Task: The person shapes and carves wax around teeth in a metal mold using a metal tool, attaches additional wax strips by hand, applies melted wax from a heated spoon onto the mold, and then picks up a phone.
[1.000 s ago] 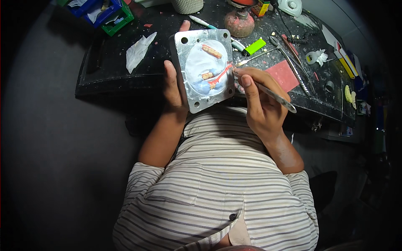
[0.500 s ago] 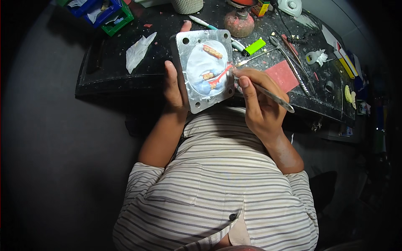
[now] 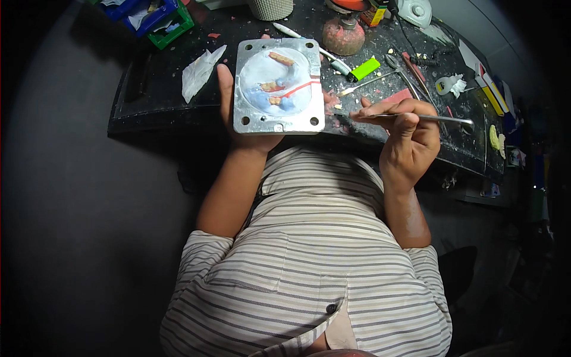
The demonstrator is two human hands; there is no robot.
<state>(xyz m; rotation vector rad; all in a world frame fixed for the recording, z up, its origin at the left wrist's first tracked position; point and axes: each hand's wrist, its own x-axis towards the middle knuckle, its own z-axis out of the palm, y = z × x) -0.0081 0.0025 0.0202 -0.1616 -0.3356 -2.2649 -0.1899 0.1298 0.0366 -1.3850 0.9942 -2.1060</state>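
Observation:
My left hand [image 3: 256, 141] holds up a square metal dental flask half [image 3: 242, 112], its thumb along the left side and the palm beneath. White and bluish plaster [image 3: 254, 66] fills the round opening. Set in it are an upper row of teeth in pink wax [image 3: 281, 58] and smaller tooth pieces [image 3: 275, 101] lower down. A red wax strip [image 3: 299, 88] runs from these to the right rim. My right hand [image 3: 410, 140] is closed on a thin metal wax spatula [image 3: 449, 119], held roughly level to the right of the flask, apart from it.
On the black bench [image 3: 151, 98] lie a crumpled tissue [image 3: 200, 74], a green lighter [image 3: 365, 69], a pink wax sheet [image 3: 397, 96] and pliers [image 3: 404, 74]. A round burner [image 3: 344, 37] stands at the back. Blue and green bins [image 3: 172, 33] sit at the far left.
The flask has turned straighter and shifted slightly left and up. My right hand has drawn back to the right, taking the spatula off the wax strip's end.

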